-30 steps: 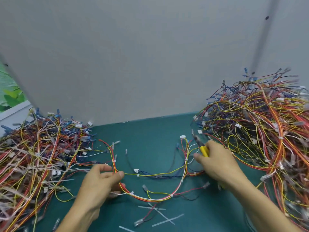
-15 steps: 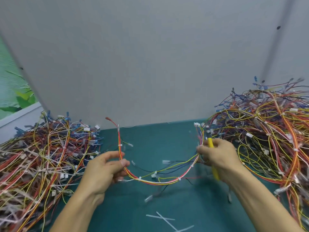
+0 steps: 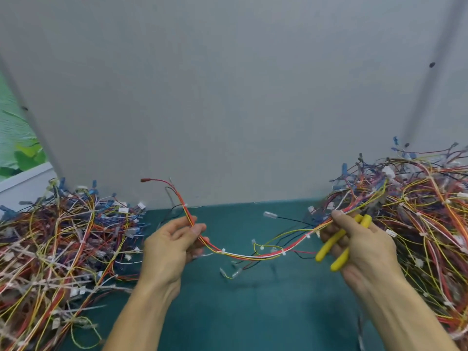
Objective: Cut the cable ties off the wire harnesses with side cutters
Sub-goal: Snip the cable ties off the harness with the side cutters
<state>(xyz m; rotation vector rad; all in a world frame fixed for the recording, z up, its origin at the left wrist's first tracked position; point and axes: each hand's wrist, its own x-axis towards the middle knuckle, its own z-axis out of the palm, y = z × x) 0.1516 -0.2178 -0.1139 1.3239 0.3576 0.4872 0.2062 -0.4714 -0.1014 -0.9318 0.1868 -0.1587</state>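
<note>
I have one wire harness [image 3: 250, 257] strung in the air between both hands, sagging in a shallow curve above the tabletop [image 3: 253, 312]. My left hand [image 3: 174, 247] pinches the bundle between thumb and fingers [image 3: 188, 225], and a red lead pokes up past them toward the wall. My right hand [image 3: 362, 252] does two jobs. Its fingertips [image 3: 338, 219] nip the far end of the harness, and the other fingers curl round the splayed yellow handles of the side cutters [image 3: 339, 253]. The blades are hidden behind that hand.

Several white cable ties [image 3: 223, 250] are cinched round the span between the two sets of fingers. One sits just past my left fingertips and the others lie closer to the right.

I judge the harness light and limp. It should flop and twist wherever it is unsupported, and the thin branch leads dangling under the span could snag. The ties look small, stiff and tight against soft insulation, so a careless bite could nick a wire. I would hold the bundle close beside a tie and keep that short stretch taut. My right fingers would have to let go of the wires to bring the cutters round.

The left heap [image 3: 63, 249] lies outboard of my left fingers and the right heap [image 3: 417, 211] sits beyond my right. I cannot tell whether the harness end is free of the right one.
</note>
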